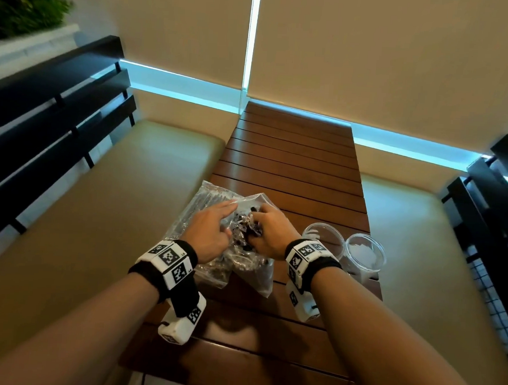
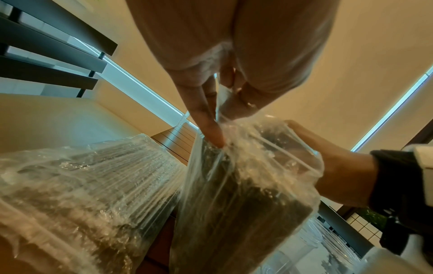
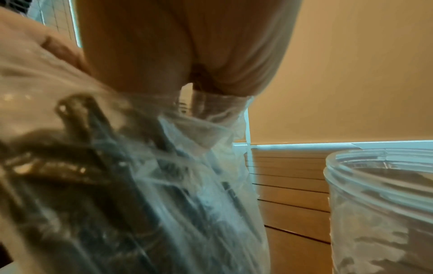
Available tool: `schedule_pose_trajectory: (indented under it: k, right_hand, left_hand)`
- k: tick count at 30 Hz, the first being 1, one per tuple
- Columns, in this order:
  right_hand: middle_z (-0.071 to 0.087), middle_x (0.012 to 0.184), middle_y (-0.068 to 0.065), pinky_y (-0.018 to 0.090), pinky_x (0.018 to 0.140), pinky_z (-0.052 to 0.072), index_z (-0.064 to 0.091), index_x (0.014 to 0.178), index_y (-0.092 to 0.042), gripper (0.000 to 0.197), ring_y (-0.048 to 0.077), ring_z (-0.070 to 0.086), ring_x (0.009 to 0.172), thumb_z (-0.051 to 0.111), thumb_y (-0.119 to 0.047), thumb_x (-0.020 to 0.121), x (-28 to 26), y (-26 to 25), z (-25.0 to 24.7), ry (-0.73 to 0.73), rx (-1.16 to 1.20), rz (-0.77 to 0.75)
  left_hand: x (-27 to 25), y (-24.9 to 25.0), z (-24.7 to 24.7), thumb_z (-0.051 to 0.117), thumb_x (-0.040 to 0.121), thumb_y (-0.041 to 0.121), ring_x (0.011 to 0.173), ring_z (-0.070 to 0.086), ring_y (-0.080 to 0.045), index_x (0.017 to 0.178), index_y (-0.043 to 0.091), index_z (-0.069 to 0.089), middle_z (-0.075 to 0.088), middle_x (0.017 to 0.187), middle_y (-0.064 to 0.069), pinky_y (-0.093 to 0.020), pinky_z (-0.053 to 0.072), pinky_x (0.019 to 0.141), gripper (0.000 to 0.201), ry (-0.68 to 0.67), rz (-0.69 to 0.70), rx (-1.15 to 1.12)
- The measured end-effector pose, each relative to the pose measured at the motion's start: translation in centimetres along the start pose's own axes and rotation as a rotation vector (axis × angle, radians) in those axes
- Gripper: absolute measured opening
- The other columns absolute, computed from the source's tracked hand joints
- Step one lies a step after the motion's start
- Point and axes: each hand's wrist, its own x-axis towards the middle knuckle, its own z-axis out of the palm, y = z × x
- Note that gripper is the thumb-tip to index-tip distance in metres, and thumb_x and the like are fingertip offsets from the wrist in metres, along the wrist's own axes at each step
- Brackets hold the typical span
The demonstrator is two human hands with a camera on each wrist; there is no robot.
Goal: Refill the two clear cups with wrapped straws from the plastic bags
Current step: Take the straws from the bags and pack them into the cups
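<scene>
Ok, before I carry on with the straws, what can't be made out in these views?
- Right hand fingers: head view, curled into the crumpled bag; the grip is hidden.
- Straws: right wrist view, blurred behind plastic; no count possible.
- Near cup: head view, its base is hidden by the right wristband; contents unclear.
- Second bag: left wrist view, cut off by the left edge.
- Left hand: fingertips under plastic.

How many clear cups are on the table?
2: one cup stands just right of the right hand, the other cup stands right beside it, near the table edge.
</scene>
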Motion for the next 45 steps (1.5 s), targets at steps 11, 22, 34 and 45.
schedule_pose_trajectory:
  k: [11, 22, 34, 45]
  right_hand:
    - [0.06, 0.075, -0.006, 0.017, 0.06, 0.04, 0.059, 0.08, -0.012, 0.013, 0.011, 0.054, 0.069, 0.068, -0.021, 0.081, 0.1, -2.6, -2.1, 0.48, 0.328, 0.05]
    - [0.054, 0.071, -0.013, 0.014, 0.06, 0.038, 0.047, 0.071, -0.033, 0.037, 0.001, 0.048, 0.064, 0.08, -0.051, 0.073, -0.9, -3.9, -2.8, 0.598, 0.534, 0.143]
    - [0.061, 0.108, -0.005, 0.018, 0.076, 0.051, 0.051, 0.117, -0.019, 0.042, 0.007, 0.06, 0.096, 0.067, -0.007, 0.08, -4.0, -1.4, -2.2, 0.181, 0.612, 0.158]
    - [0.07, 0.089, -0.005, 0.036, 0.074, 0.055, 0.058, 0.104, -0.032, 0.037, 0.019, 0.066, 0.081, 0.057, -0.051, 0.073, -2.3, -0.8, -0.5, 0.233, 0.231, 0.257]
  left_hand:
    - [0.9, 0.5, 0.5, 0.079, 0.066, 0.048, 0.09, 0.06, -0.004, 0.111, 0.03, 0.069, 0.058, 0.125, 0.019, -0.037, 0.053, 0.09, 0.05, -0.055, 0.103, -0.096]
    - [2.3, 3.4, 2.1, 0.075, 0.077, 0.003, 0.077, 0.067, -0.007, 0.098, 0.015, 0.063, 0.069, 0.088, 0.002, -0.019, 0.057, 0.067, 0.027, -0.014, 0.179, -0.299]
    - [3.5, 2.0, 2.2, 0.077, 0.076, 0.017, 0.085, 0.073, -0.019, 0.09, 0.012, 0.071, 0.075, 0.089, -0.005, -0.042, 0.059, 0.082, 0.016, -0.036, -0.058, -0.534]
    - [2.8, 3.8, 1.5, 0.079, 0.068, 0.006, 0.104, 0.062, -0.025, 0.112, 0.017, 0.057, 0.062, 0.114, -0.008, -0.04, 0.054, 0.088, 0.05, -0.077, 0.001, -0.455]
